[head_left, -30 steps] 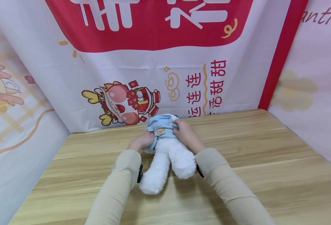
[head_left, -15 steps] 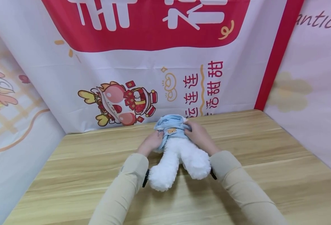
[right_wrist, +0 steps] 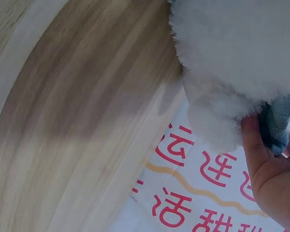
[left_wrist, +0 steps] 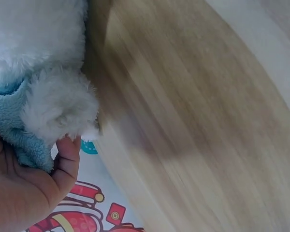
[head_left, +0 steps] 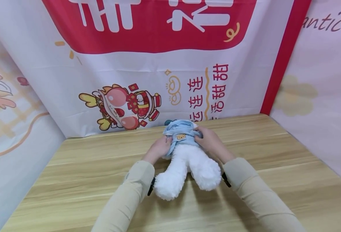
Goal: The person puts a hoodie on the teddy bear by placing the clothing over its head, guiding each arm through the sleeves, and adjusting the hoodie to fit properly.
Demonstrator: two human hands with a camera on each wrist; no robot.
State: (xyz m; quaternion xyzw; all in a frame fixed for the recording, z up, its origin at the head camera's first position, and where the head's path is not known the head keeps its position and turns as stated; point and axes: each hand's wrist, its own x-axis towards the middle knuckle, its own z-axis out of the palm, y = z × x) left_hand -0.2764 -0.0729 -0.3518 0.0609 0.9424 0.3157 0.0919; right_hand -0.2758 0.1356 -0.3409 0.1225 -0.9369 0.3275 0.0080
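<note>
A white fluffy plush toy [head_left: 170,185] lies on the table, legs towards me. Its light blue shirt [head_left: 185,132] carries a small bear patch and is bunched up around the upper body, so I cannot see the head. My left hand [head_left: 160,147] grips the shirt's left side, and my right hand [head_left: 214,145] grips the right side. In the left wrist view, blue cloth [left_wrist: 12,113] sits between thumb and fingers beside a fluffy white limb [left_wrist: 63,104]. Blue cloth [right_wrist: 279,121] is likewise pinched in the right wrist view, against white fur [right_wrist: 232,53].
The wood-grain table [head_left: 80,187] meets a white and red printed backdrop [head_left: 147,64] just behind the toy. A small teal round shape [head_left: 169,122] shows at the shirt's far edge. Printed side panels [head_left: 14,145] stand left and right.
The toy and both hands have shifted to the right, with the hands still holding the shirt's sides. The head view has turned slightly, and the teal shape now shows at the left of the shirt's far end.
</note>
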